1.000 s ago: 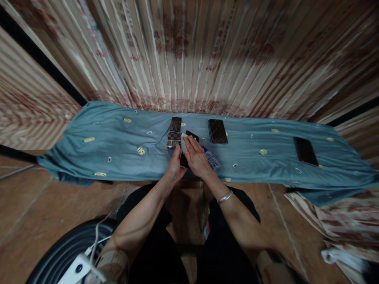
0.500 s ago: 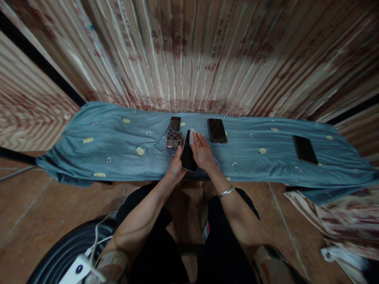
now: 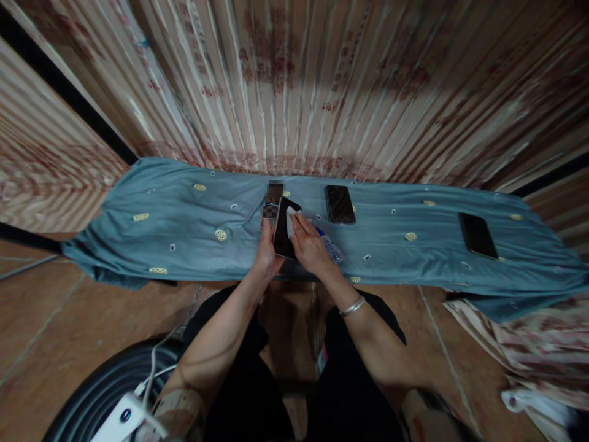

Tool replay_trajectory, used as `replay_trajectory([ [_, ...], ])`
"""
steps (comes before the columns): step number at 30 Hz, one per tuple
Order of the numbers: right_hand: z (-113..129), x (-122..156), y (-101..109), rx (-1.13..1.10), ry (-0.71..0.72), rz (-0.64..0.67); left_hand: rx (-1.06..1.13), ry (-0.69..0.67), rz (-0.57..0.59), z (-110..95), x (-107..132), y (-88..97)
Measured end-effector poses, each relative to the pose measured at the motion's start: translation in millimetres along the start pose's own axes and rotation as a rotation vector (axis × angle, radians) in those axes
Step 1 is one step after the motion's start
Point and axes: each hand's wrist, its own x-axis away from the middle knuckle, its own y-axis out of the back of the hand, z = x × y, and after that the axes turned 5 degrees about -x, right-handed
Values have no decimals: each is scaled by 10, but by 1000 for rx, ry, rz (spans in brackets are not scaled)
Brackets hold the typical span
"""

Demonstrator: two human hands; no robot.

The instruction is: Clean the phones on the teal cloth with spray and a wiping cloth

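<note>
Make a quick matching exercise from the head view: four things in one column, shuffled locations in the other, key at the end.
Things
1. white wipe
2. checkered item
3. silver bracelet
4. blue-printed packet

Locations
A. around the right forearm
B. on the teal cloth, just right of the right hand
C. between the right hand and the held phone
D. left of the held phone, partly hidden

Pairs: 1-C; 2-D; 3-A; 4-B
</note>
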Motion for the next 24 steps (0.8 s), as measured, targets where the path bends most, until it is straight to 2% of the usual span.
replay_trajectory([
  [4,116,93,-9,-35,85,31,-21,-25,-13,-20,-6,17],
  [11,308,214,6,-48,222,88,-32,-54,-132,-22,-74,81],
  [15,355,257,-21,-56,287,83,-62,-27,-137,-51,-68,79],
  [20,326,238,-29,7,295,72,-54,-47,-138,-32,-16,18],
  [24,252,142,-3,55,229,37,-51,-86,-115,36,2,-16],
])
